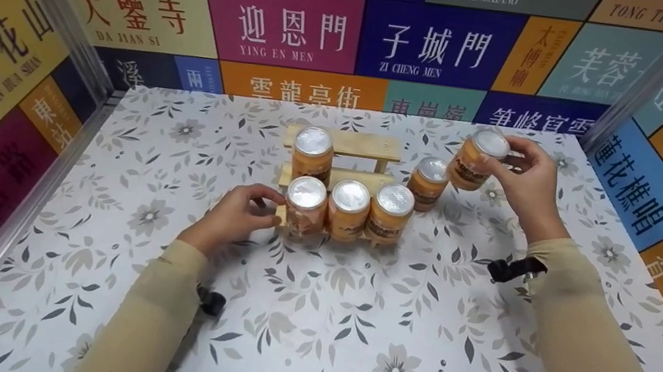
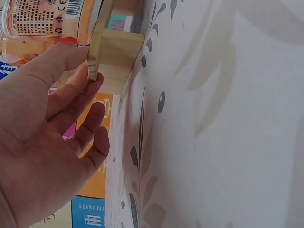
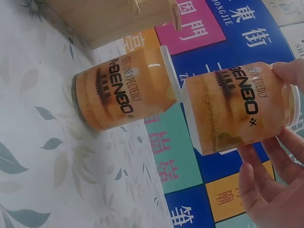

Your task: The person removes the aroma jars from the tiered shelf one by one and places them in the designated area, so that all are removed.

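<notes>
My right hand point(image 1: 527, 183) grips an orange-labelled can point(image 1: 471, 159) with a silver lid, thumb on one side and fingers on the other. Held slightly tilted, it is close above the rim of a matching can point(image 1: 428, 184) that stands on the table, right of a stepped wooden rack point(image 1: 347, 143). With my left hand point(image 1: 243, 211) I pinch the left end of the rack's front slat point(image 2: 97, 45); the ring and little fingers are loosely bent in the left wrist view. Three cans point(image 1: 348, 210) line the front step, and another can point(image 1: 313, 153) stands behind them at the left.
A floral-patterned cloth point(image 1: 311, 337) covers the table. Colourful sign panels point(image 1: 282, 26) rise behind it and along both sides. Metal posts point(image 1: 657, 75) stand at the back corners. A black strap point(image 1: 516, 270) hangs by the right sleeve.
</notes>
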A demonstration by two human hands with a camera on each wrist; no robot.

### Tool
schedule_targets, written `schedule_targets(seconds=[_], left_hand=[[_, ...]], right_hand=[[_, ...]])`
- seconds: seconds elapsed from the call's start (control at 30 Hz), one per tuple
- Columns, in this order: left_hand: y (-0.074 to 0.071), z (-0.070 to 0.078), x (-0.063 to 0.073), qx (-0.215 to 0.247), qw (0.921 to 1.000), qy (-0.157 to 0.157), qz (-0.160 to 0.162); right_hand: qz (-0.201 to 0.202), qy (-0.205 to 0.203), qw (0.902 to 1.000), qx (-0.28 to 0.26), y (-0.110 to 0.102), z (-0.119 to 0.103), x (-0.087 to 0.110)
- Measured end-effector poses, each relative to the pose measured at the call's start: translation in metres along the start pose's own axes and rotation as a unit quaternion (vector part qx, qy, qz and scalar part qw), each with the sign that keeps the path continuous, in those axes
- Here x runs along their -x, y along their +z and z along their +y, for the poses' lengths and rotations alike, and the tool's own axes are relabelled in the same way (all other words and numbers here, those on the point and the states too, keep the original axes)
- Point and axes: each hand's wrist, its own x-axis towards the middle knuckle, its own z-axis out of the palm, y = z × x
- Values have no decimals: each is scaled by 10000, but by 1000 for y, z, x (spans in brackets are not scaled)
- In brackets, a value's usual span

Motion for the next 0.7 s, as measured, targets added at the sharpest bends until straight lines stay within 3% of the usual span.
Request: schedule_targets(seconds=[0.4,0.7], left_hand=[[2,-3,1,-152,9993,333,40],[0,-1,2,-139,9997,210,22]], right_hand=[[-87,172,9969,765,-1,14,4],[-448,230,9915,1200,2,29,7]])
